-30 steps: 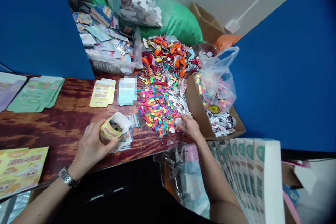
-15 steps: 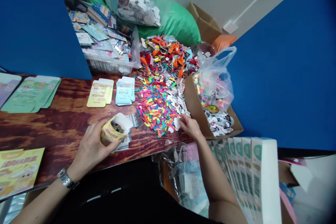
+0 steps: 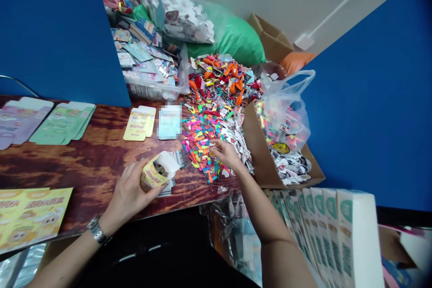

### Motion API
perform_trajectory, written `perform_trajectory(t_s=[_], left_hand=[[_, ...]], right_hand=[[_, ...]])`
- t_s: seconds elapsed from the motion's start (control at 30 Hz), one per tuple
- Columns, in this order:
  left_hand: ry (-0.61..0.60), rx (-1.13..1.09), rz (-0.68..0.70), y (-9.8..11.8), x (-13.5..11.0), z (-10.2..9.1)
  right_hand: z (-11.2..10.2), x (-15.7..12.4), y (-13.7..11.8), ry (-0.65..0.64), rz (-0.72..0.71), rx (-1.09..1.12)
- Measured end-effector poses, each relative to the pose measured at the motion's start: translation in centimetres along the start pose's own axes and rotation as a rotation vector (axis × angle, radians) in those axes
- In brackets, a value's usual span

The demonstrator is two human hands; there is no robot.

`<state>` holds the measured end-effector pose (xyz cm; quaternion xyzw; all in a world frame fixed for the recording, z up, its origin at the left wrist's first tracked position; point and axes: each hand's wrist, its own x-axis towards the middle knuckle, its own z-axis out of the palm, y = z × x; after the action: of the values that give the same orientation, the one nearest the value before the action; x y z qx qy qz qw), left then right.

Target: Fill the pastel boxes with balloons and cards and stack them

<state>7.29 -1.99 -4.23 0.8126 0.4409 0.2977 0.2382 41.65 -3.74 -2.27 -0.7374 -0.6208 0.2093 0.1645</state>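
Two bare hands work over the glossy, dark-grained wooden worktop (image 3: 67, 166). My left hand (image 3: 130, 193), a metal link watch (image 3: 97, 230) at its wrist, curls closed around a small yellow printed paperboard box (image 3: 155, 173) with a white flap standing open. My right hand (image 3: 228, 154) reaches out, its fingertips (image 3: 213, 148) on a loose heap of small, flat, multicoloured rubbery pieces (image 3: 199, 144); I cannot tell whether they pinch anything. Just beside sits a brown corrugated cardboard box (image 3: 261, 153) holding a thin translucent plastic bag (image 3: 286, 108).

Blue pkgs (image 3: 169, 122) pixelated; yellow box (image 3: 152, 174) partly hidden.
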Motion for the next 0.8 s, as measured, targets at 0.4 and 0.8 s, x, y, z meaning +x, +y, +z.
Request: perform_trajectory(t_s=[0.4,0.8], left_hand=[[-0.051,0.049,0.049,0.2,0.1,1.6],[-0.093,0.271,0.13,3.3,2.2,2.2]], right_hand=[[-3.4,-0.2,-2.5,0.01,-0.017,-0.116],[-0.7,-0.9,-11.3,-0.143,-0.459,-0.103]])
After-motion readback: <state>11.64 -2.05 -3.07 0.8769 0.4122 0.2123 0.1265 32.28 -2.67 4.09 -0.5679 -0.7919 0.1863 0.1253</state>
